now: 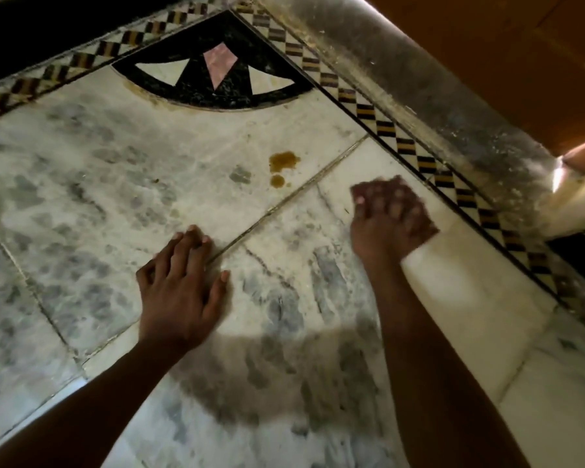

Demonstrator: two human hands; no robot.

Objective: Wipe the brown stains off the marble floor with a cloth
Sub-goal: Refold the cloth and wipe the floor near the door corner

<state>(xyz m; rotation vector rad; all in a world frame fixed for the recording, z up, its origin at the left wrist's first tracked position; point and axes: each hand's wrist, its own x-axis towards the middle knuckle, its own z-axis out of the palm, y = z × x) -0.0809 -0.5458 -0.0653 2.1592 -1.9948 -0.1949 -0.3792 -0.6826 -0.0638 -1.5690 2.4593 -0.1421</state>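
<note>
My right hand's grip is blurred; I cannot tell if it holds a cloth; wiping bare would smear the brown stains.

There is only one view, from the person's head. It looks forward and steeply down, close to the marble floor. Both forearms enter from the bottom edge.
</note>
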